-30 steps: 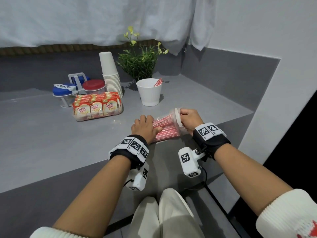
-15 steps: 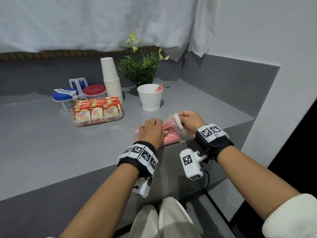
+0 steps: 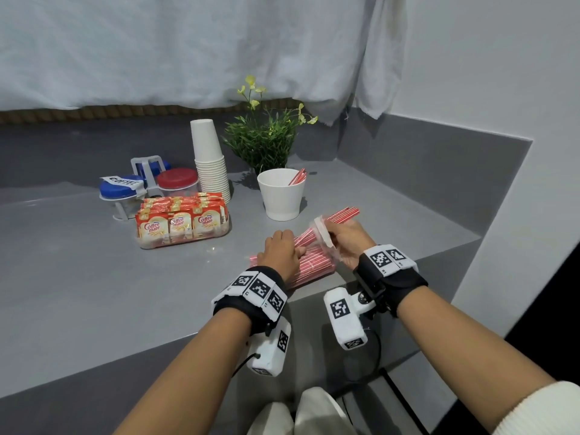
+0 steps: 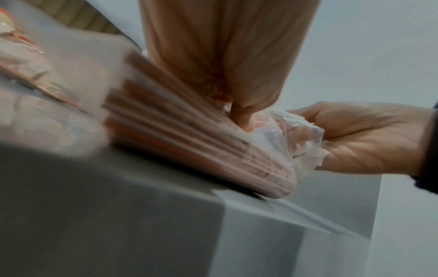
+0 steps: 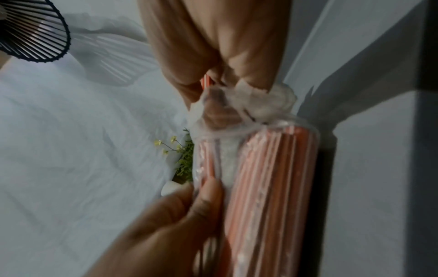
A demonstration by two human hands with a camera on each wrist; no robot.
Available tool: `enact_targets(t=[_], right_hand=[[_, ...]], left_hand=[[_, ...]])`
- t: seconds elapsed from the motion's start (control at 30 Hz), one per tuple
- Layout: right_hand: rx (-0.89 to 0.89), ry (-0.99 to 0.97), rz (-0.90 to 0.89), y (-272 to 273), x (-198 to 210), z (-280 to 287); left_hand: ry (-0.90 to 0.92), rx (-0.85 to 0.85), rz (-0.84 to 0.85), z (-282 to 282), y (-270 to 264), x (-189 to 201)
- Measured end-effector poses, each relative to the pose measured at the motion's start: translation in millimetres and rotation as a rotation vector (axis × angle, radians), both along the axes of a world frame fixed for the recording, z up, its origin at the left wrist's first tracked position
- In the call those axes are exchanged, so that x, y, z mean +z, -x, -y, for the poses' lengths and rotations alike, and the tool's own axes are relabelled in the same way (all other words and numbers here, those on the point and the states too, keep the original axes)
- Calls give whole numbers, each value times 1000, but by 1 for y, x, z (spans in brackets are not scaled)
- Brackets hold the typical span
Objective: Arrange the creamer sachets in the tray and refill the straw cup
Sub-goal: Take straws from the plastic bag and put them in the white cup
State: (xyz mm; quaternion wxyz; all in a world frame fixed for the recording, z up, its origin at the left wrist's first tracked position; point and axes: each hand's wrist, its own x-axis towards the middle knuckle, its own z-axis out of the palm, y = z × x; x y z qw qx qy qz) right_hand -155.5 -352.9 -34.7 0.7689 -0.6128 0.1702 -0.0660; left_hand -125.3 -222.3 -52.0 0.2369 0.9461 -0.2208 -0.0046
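Observation:
A clear plastic bag of red-and-white straws point(image 3: 314, 266) lies on the grey counter near its front edge. My left hand point(image 3: 292, 248) grips the bag's middle from above and holds it down. My right hand point(image 3: 335, 238) pinches a bundle of straws point(image 3: 343, 214) that sticks out of the bag's open mouth, pointing toward the far right. The white straw cup point(image 3: 282, 199) stands just beyond, with a few straws point(image 3: 296, 177) in it. The clear tray point(image 3: 185, 241) on the left holds upright creamer sachets point(image 3: 178, 226). In the right wrist view the bag point(image 5: 267, 187) fills the middle, and a straw point(image 5: 205, 82) shows between my fingers.
Behind the tray stand a stack of white paper cups point(image 3: 210, 164), a blue-lidded jar point(image 3: 117, 191) labelled coffee and a red-lidded jar point(image 3: 177, 180) in a rack. A potted green plant point(image 3: 262, 142) is behind the cup. The counter ends at a grey wall point(image 3: 423, 171) on the right.
My right hand has drawn a bundle of straws part way out of the bag's mouth, up and to the right. My left hand has stayed on the bag.

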Motion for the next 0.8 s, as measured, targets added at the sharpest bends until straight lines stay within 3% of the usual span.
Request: enact_targets(t=[0.2,0.33,0.47,0.63,0.8], right_hand=[[-144,65,139,-15,5,21],[-10,-26,85,-14,-2,7],[-105,217,79,-27,-13,-6],[-233,416,160,-35,-15,8],[-269,397,220,-33,2,16]], left_hand=[[-36,-38,-76,-1,-12,1],[-78,-69,-89,8,-13,5],[-83,-74,-105,5,-10,6],[-100,-44,64,-8,-4,19],[-243,-151,-175,-19,-3,30]])
